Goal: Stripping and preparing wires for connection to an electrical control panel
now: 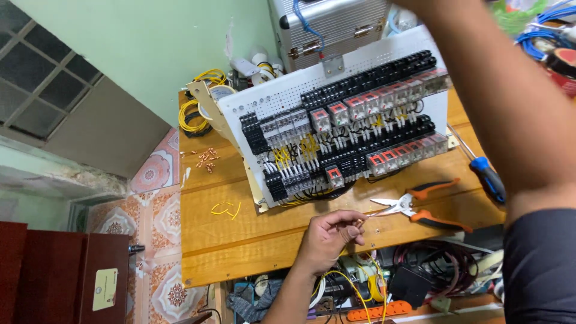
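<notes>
Several tangled cables [360,288] and an orange power strip [375,312] are lying nearest, on the lower level below the front edge of the wooden counter [240,240]. Just above that edge, the left hand [330,234] is hovering with its fingers curled in, pinching a small thin piece, likely a short wire [360,222], between thumb and fingertips; the piece is too small to tell more. Just beside those fingertips, orange-handled pliers [420,204] are lying on the counter with their metal nose pointing toward the hand, and a blue-handled screwdriver [487,177] is resting farther to the right. Left of the hand, a few yellow wire offcuts [226,209] are lying loose on the wood, and beyond them a scatter of small copper terminals [207,158] is sitting near the counter's far left part. Standing tilted in the middle, a white perforated panel [282,96] is carrying rows of relays with red markings [372,108] and black terminal blocks, wired in yellow and black. Behind it, coils of yellow wire [195,114] and a metal case [336,24] are sitting against the green wall. The right arm [510,108] is reaching up across the panel's right side, blocking part of it; the right hand is running out of the frame, so I cannot tell its grip.
</notes>
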